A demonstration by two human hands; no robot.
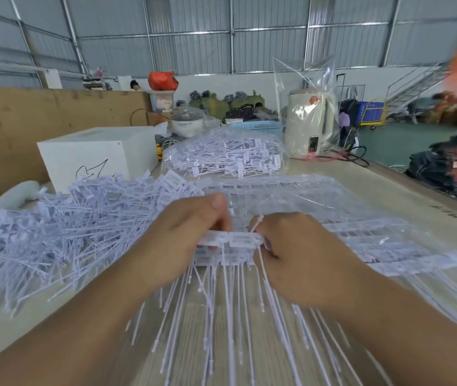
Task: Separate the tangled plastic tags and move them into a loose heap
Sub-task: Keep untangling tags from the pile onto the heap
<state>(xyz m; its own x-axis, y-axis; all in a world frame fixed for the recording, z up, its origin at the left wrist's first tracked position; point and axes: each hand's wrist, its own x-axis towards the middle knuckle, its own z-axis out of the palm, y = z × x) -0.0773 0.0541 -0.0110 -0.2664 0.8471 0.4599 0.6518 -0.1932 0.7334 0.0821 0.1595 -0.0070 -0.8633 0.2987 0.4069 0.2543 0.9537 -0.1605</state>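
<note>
Plastic tags (230,242), thin white strips with flat label heads, are sitting bunched at centre frame, their stems fanning toward six o'clock. Left hand (185,235) and right hand (291,246) are both pinching that bundle's heads. A loose heap (63,227) is sprawling at nine o'clock; bare wooden table (405,190) is lying open at two o'clock.

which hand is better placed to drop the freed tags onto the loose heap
Left, probably. The loose heap lies right beside the left hand, while the right hand sits on the far side of the bunch of tags both hands grip.
</note>
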